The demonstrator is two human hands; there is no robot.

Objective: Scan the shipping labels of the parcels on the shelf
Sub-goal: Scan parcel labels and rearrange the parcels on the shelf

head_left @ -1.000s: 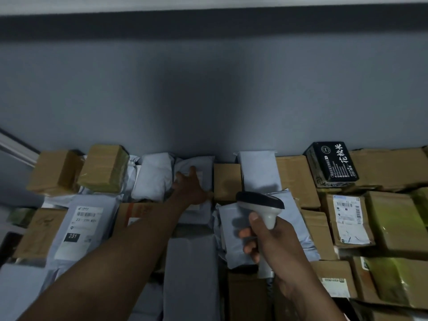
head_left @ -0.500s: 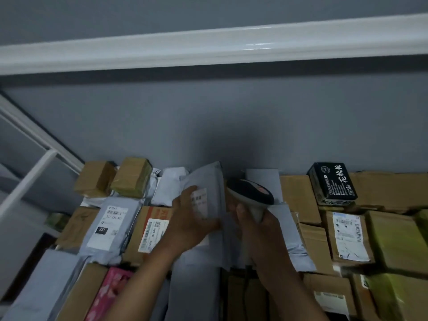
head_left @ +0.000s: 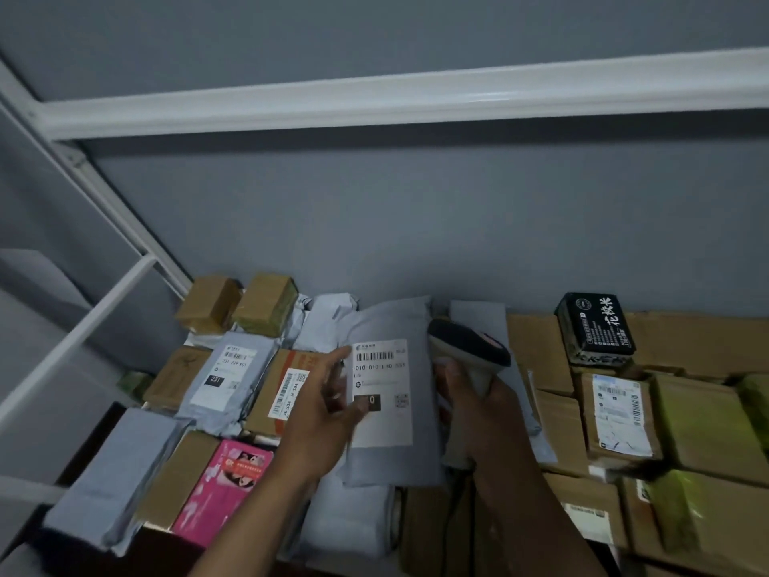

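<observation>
My left hand (head_left: 328, 414) holds a grey poly mailer (head_left: 416, 460) by its left edge, thumb on the front. The mailer stands tilted up with its white shipping label (head_left: 383, 389) and barcode facing me. My right hand (head_left: 474, 406) grips a handheld barcode scanner (head_left: 470, 347), whose dark head sits just right of the mailer's upper edge. More labelled parcels lie around: a grey bag (head_left: 226, 374), a brown box with a narrow label (head_left: 287, 391), and a box with a white label (head_left: 620, 414) on the right.
The shelf is packed with cardboard boxes and grey bags against a grey wall. A black carton (head_left: 595, 326) stands at the back right, a pink box (head_left: 224, 485) at front left. White shelf rails (head_left: 374, 102) run overhead and down the left side.
My left hand has pulled the grey mailer forward from the back row and turned its label to face me. The scanner has risen beside it. The view has tilted up.
</observation>
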